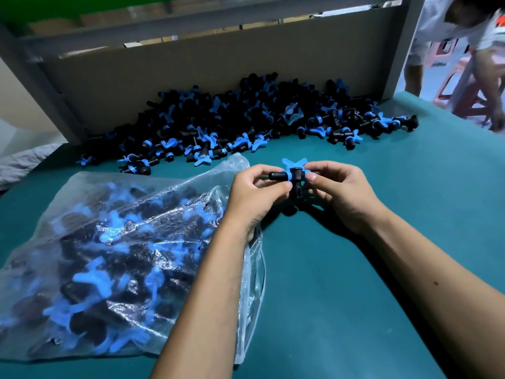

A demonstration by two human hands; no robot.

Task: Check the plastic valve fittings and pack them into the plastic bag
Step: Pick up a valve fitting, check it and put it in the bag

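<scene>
The plastic bag (114,263) is cut off at the left edge, its fittings blurred by film; fingers (314,177) hide the held fitting's (293,177) right end.

teal table (382,214) bears a fittings pile (246,119) and filled plastic bag (109,255).

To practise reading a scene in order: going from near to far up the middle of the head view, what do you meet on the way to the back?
The two hands, left hand and right hand, gripping one valve fitting → the pile of loose fittings on the green table → the cardboard wall behind the pile.
</scene>
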